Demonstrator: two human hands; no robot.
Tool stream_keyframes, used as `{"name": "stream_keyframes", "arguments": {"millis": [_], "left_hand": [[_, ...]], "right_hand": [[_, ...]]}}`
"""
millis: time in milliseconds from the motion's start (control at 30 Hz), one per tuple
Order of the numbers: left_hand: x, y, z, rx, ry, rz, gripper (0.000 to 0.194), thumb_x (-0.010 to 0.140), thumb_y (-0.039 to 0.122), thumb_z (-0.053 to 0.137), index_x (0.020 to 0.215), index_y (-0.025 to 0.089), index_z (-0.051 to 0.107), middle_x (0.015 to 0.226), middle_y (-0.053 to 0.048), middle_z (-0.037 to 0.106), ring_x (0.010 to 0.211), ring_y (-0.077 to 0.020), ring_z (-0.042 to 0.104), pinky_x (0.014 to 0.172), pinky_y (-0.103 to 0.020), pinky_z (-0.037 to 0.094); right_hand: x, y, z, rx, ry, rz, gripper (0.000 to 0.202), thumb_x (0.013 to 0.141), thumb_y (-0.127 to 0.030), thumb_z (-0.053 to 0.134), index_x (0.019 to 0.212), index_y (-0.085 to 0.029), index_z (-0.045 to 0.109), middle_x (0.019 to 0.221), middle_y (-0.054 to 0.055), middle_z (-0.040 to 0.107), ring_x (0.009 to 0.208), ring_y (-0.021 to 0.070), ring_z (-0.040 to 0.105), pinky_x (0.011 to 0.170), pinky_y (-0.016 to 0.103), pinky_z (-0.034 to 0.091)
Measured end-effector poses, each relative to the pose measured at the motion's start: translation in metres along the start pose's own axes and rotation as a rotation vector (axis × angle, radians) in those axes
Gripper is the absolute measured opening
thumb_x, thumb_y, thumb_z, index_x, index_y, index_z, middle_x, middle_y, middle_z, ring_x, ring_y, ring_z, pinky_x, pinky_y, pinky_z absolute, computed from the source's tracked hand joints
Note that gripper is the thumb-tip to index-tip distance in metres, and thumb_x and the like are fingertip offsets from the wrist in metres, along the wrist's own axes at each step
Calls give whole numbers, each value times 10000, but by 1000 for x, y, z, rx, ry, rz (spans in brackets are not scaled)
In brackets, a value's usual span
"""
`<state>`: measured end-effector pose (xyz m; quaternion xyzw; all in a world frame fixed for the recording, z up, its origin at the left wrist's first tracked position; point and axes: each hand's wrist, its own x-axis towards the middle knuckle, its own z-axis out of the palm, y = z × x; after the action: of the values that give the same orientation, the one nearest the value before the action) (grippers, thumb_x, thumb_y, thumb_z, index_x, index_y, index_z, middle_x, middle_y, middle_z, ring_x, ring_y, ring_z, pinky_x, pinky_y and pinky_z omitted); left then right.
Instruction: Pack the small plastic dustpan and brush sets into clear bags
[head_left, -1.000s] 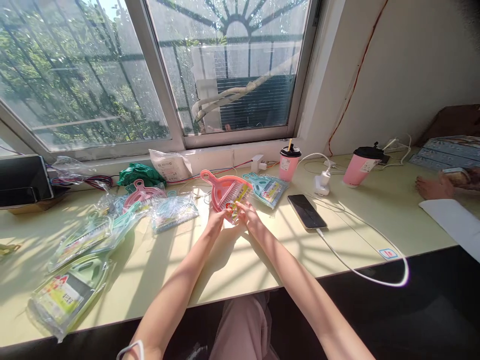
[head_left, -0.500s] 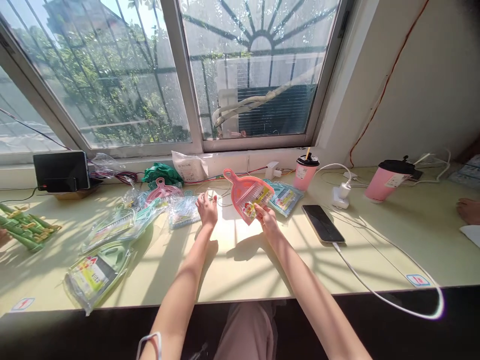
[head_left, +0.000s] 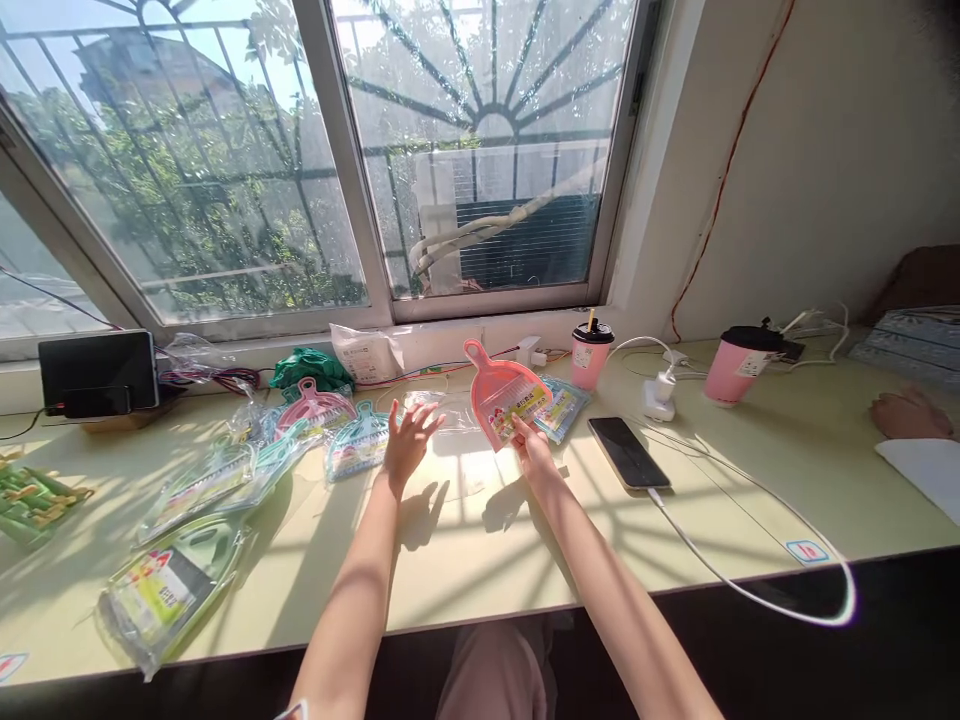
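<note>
My right hand point(head_left: 529, 446) grips the lower edge of a pink dustpan set point(head_left: 504, 392), raised above the table with its handle pointing up toward the window. My left hand point(head_left: 409, 437) is held over the table with fingers spread and nothing in it. A clear plastic wrapper point(head_left: 444, 415) lies just beyond it. Left of that hand is a light blue dustpan set point(head_left: 355, 446); another blue packet point(head_left: 562, 408) lies behind the pink one, partly covered. A pink dustpan point(head_left: 315, 408) and a green wrapped set point(head_left: 176, 585) lie farther left.
A phone point(head_left: 628, 453) on a white cable and a white charger point(head_left: 659, 397) lie to the right, near two pink cups point(head_left: 589, 360). A tablet point(head_left: 99, 373) stands back left. Another person's hand point(head_left: 910, 413) rests far right.
My left hand has spread its fingers and moved slightly left. The pink dustpan in my right hand has shifted and turned slightly. The whole view has swung to the right.
</note>
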<state>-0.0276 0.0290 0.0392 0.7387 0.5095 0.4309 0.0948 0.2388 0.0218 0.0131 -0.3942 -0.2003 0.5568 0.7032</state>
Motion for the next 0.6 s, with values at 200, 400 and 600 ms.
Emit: {"name": "stream_keyframes", "arguments": {"millis": [200,400,600], "left_hand": [[2,-29,-20,198,209,-253,299,990,79,681,996,275,907,1638,-210,838,1823,-539,454,1515,-943,26],[2,-8,6,451,10,-230,324,1098,298,799,1386,244,938,1697,-200,811,1631,-497,661,1496,-742,376],[-5,-1,16,567,-73,-250,353,1091,62,615,1046,208,934,1332,-216,923,1380,-424,810,1323,-593,564]], "right_hand": [[13,6,-11,-65,-4,33,383,742,-246,1003,975,-319,708,912,51,828,1051,345,892,792,417,785],[12,9,-13,-186,-54,166,250,841,-115,919,876,-293,747,948,66,878,1031,299,891,877,362,745],[6,11,-13,-302,-104,230,235,843,-72,884,883,-287,796,940,69,895,1027,310,900,941,406,730]]}}
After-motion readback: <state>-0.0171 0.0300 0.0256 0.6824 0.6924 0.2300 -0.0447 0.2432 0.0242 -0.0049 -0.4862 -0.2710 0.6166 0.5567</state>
